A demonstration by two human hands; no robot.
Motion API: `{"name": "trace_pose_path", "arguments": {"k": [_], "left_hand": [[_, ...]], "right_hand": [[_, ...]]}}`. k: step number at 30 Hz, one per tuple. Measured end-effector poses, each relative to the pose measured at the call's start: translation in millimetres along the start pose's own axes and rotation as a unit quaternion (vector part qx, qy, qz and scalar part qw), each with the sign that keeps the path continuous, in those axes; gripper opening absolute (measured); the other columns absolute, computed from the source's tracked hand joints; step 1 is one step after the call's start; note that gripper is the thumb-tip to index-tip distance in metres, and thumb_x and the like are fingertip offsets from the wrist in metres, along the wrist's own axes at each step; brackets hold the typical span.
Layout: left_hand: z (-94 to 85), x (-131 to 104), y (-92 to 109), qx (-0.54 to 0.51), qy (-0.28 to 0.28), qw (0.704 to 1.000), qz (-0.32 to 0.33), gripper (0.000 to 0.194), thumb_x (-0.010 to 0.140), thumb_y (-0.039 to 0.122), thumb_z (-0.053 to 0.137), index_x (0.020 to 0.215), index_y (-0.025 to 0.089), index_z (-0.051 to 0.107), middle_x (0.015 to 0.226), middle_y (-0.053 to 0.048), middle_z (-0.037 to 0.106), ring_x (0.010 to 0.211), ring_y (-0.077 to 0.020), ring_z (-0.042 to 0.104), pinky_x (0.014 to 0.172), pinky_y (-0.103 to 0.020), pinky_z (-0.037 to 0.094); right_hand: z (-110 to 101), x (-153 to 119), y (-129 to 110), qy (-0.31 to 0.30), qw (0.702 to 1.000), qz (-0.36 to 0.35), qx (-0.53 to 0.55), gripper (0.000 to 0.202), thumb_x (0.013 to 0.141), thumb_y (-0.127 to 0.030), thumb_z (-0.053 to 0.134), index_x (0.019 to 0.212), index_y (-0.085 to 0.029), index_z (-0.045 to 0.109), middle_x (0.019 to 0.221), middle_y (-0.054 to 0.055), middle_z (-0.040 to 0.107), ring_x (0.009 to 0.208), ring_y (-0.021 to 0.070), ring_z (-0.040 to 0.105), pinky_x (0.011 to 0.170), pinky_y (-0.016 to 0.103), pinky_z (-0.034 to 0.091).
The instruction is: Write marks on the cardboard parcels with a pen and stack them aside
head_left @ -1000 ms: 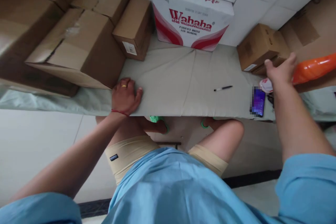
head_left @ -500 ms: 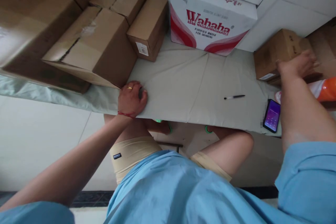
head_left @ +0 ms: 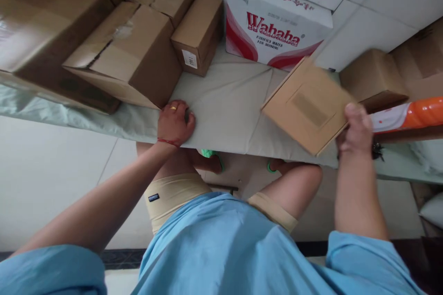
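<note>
My right hand [head_left: 356, 130] grips the right corner of a flat brown cardboard box [head_left: 306, 106], which is tilted above the cloth-covered surface [head_left: 221, 101]. A darker rectangle shows on the box's face. My left hand [head_left: 176, 122], with a ring and a red string at the wrist, rests at the front edge of the cloth, its fingers curled round a small dark object that is mostly hidden. Close to that hand stands a brown carton [head_left: 128, 50].
More cartons [head_left: 44, 23] fill the left side, with a small labelled box [head_left: 199, 32] beside them. A white and red Wahaha box [head_left: 273, 23] stands at the back. At the right are a brown box [head_left: 374, 76] and an orange and white bottle-like object [head_left: 408, 115].
My right hand has come left and nearer from the boxes at the right, bringing the flat box. The pen and phone are now out of sight. My left hand is nearly unmoved.
</note>
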State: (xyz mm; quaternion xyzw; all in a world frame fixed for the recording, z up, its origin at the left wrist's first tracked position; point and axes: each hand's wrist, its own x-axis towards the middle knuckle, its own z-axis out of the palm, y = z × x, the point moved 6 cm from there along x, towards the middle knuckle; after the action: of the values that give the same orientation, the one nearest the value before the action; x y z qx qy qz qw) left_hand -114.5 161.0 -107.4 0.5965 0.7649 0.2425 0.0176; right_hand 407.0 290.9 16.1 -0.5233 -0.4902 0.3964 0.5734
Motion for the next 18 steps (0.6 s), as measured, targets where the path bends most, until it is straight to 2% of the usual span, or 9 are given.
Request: {"name": "trace_pose_path", "arguments": {"k": [3, 5, 8, 10, 13, 16, 18], "left_hand": [[0.6, 0, 1, -0.006, 0.004, 1.000, -0.004, 0.036, 0.096, 0.038, 0.049, 0.118, 0.019, 0.069, 0.137, -0.020, 0.071, 0.129, -0.0413, 0.065, 0.115, -0.057, 0.047], [1.3, 0, 2, -0.013, 0.004, 1.000, -0.006, 0.035, 0.095, 0.037, 0.050, 0.117, 0.018, 0.069, 0.137, -0.020, 0.071, 0.129, -0.0409, 0.065, 0.115, -0.056, 0.047], [2.7, 1, 1, -0.017, -0.002, 1.000, -0.011, 0.035, 0.095, 0.037, 0.050, 0.118, 0.017, 0.068, 0.137, -0.021, 0.071, 0.129, -0.0413, 0.064, 0.114, -0.058, 0.046], [2.7, 2, -1, -0.025, -0.006, 1.000, -0.013, 0.035, 0.095, 0.037, 0.051, 0.118, 0.017, 0.068, 0.136, -0.022, 0.071, 0.129, -0.0421, 0.063, 0.114, -0.059, 0.046], [-5.0, 2, -6, -0.058, 0.024, 0.998, -0.017, 0.034, 0.095, 0.040, 0.054, 0.118, 0.017, 0.066, 0.132, -0.020, 0.070, 0.130, -0.0401, 0.061, 0.115, -0.059, 0.046], [-23.2, -9, -1, -0.093, 0.109, 0.990, -0.017, 0.035, 0.098, 0.042, 0.058, 0.121, 0.016, 0.061, 0.140, -0.017, 0.062, 0.140, -0.0376, 0.053, 0.123, -0.061, 0.041], [-34.0, -31, 13, -0.136, 0.157, 0.978, -0.017, 0.033, 0.098, 0.043, 0.063, 0.119, 0.018, 0.059, 0.140, -0.018, 0.059, 0.144, -0.0380, 0.050, 0.126, -0.065, 0.037]], "right_hand": [[21, -75, 39, -0.049, 0.987, 0.149, 0.027, 0.061, 0.069, -0.062, 0.094, 0.109, -0.023, 0.072, 0.107, 0.011, 0.079, 0.112, 0.0364, 0.077, 0.091, 0.052, 0.063], [26, -116, 59, -0.042, 0.978, 0.199, 0.039, 0.061, 0.070, -0.064, 0.093, 0.110, -0.024, 0.072, 0.105, 0.009, 0.081, 0.106, 0.0339, 0.078, 0.090, 0.051, 0.063], [26, -159, 78, 0.008, 0.968, 0.241, 0.063, 0.048, 0.075, -0.062, 0.091, 0.101, -0.026, 0.073, 0.105, 0.005, 0.082, 0.099, 0.0275, 0.078, 0.089, 0.047, 0.064], [27, -177, 82, 0.034, 0.964, 0.254, 0.073, 0.041, 0.076, -0.057, 0.092, 0.095, -0.026, 0.072, 0.105, 0.004, 0.083, 0.098, 0.0257, 0.078, 0.089, 0.044, 0.065], [34, -190, 81, 0.026, 0.959, 0.269, 0.089, 0.039, 0.072, -0.049, 0.093, 0.097, -0.026, 0.074, 0.108, 0.004, 0.084, 0.102, 0.0263, 0.078, 0.091, 0.044, 0.065], [32, -198, 77, 0.008, 0.951, 0.288, 0.110, 0.043, 0.070, -0.048, 0.092, 0.105, -0.027, 0.076, 0.115, 0.004, 0.083, 0.109, 0.0266, 0.077, 0.094, 0.043, 0.065], [24, -205, 76, 0.014, 0.950, 0.290, 0.115, 0.044, 0.072, -0.047, 0.091, 0.108, -0.027, 0.077, 0.118, 0.003, 0.083, 0.113, 0.0260, 0.076, 0.098, 0.042, 0.064]]}}
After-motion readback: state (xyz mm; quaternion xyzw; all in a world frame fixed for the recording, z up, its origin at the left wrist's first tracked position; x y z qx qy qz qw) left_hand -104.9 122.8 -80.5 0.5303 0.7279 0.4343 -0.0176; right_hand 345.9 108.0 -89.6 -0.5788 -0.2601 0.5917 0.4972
